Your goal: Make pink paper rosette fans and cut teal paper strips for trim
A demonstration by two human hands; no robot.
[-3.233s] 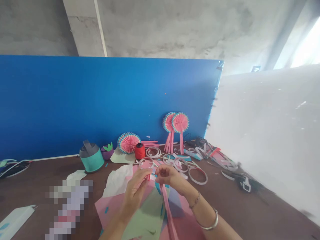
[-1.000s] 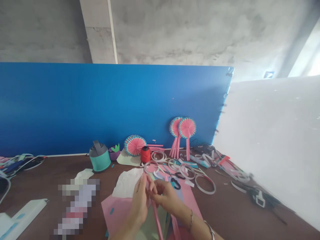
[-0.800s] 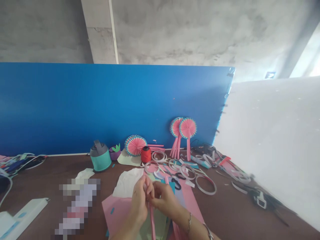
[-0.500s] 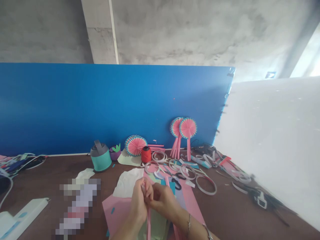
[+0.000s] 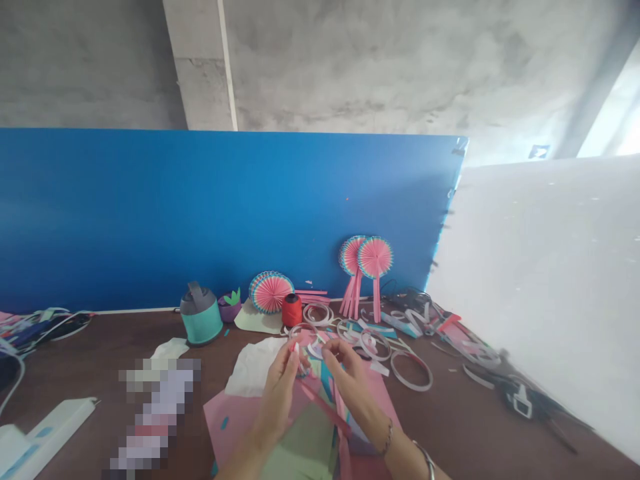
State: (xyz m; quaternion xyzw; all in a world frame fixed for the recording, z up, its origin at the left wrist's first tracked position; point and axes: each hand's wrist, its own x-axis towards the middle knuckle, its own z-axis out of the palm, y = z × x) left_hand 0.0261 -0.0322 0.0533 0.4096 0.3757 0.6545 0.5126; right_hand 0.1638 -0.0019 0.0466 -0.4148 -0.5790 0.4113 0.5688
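Note:
My left hand (image 5: 281, 387) is closed, with a small pink and white piece of paper (image 5: 295, 347) showing at its fingertips. From just below those fingers a pink paper strip (image 5: 323, 403) slants down to the right. Apart from it, my right hand (image 5: 353, 383) has its fingers curled with thumb and forefinger close together; whatever is in them is too small to make out. Under both hands lie pink paper (image 5: 235, 427) and a pale green sheet (image 5: 305, 447). A white crumpled sheet (image 5: 253, 367) lies beside my left hand.
Rolls of tape (image 5: 411, 371) and paper scraps lie beyond my right hand. A red thread spool (image 5: 292, 311), a pleated paper fan (image 5: 271, 293) and a teal container (image 5: 201, 317) stand at the back. Two pink fans (image 5: 375, 258) lean on the blue partition (image 5: 200, 213). A power strip (image 5: 55, 433) lies left.
My hands have come apart, the right one moving right and slightly up. The pink strip that hung straight down now slants right. The scissors are now hidden behind my right hand.

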